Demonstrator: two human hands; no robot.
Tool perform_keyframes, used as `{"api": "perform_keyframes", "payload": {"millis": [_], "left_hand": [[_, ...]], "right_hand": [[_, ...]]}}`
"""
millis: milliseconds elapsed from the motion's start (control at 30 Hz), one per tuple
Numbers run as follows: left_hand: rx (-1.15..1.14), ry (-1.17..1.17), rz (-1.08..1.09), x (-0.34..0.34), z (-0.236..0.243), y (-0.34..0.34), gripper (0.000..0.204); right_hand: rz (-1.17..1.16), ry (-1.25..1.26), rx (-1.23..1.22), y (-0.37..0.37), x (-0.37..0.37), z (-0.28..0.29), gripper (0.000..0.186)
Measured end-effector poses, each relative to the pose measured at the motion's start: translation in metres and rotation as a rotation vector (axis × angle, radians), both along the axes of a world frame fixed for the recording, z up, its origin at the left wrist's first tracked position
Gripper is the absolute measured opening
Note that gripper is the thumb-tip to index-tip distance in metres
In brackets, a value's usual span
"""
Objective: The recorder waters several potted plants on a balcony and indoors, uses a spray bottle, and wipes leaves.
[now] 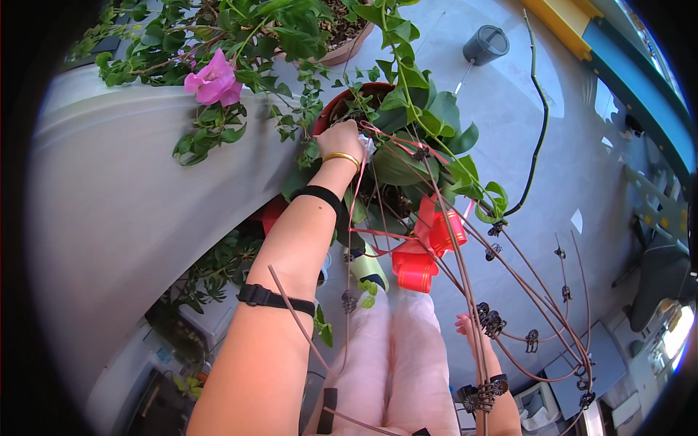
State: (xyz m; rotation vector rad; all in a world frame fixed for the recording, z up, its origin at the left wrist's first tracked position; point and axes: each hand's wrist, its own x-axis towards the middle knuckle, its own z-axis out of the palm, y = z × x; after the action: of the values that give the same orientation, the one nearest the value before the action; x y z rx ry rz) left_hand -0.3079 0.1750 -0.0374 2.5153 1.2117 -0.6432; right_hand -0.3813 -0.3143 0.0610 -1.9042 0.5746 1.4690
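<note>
From where I stand, the left hand (340,139) reaches over the red-rimmed pot (322,118), its fingers curled mostly closed and a crumpled white wipe (368,148) bunched at their right side. The fingertips are turned away, so I can't tell how tight the pinch is.

The relation that counts, I'd judge, is with the broad green leaf (400,167): it lies to the right of that hand and a little nearer the person's body, its long axis running roughly crosswise. The left hand is much the nearer; the right hand (465,325) hangs low beside the knees, loosely open, nothing visible in it, partly behind thin brown stems (520,283).

The red-rimmed pot sits just off the far right end of the pale curved panel (145,167), with dark soil and trailing greenery in it. Beyond, near the floor's far edge, a paler pot (352,51) holds soil and leafy growth; a pink blossom (214,78) hangs over the panel's upper edge. A grey cylindrical container (486,45) is farther right on the floor (451,87), its contents hidden. A red ribbon bow (425,251) is among the stems.
</note>
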Motion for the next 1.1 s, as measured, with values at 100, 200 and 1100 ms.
{"api": "perform_keyframes", "payload": {"millis": [100, 200, 1100], "left_hand": [[-0.09, -0.137, -0.022, -0.009, 0.0, 0.006, 0.016], [-0.207, -0.229, 0.002, -0.022, -0.009, 0.02, 0.018], [-0.229, -0.234, 0.086, -0.064, 0.01, 0.017, 0.023]], "right_hand": [[-0.022, 0.019, -0.04, 0.006, 0.003, 0.001, 0.017], [-0.013, 0.023, -0.023, 0.007, 0.001, 0.0, 0.017], [-0.068, 0.034, 0.065, -0.01, -0.004, -0.027, 0.019]]}}
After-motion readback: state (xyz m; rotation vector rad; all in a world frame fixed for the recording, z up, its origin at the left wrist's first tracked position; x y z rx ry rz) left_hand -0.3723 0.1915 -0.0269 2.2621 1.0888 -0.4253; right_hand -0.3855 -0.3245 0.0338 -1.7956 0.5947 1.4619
